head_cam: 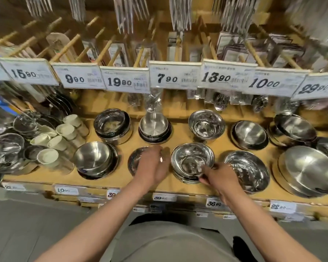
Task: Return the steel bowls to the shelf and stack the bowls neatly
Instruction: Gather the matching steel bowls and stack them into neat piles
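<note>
Forearms reach up from the bottom edge toward the wooden shelf [178, 186]. Right hand [219, 178] pinches the near rim of a stack of steel bowls [192, 160] at the shelf's front row, fingers curled over the edge. Left hand [152, 165] hovers just beside it, fingers relaxed and loosely together, over a smaller bowl [135, 160] it partly hides; whether it touches is not clear. Left of that sits a matte bowl stack [95, 159]; right, a wide shallow bowl [246, 170] and a big basin [309, 171]. Behind, a back row of more bowl stacks [206, 125]. White cups [64, 133] cluster at far left. Above, price tags [175, 77] hang in a line, blurred cutlery [180, 14] beyond.
</note>
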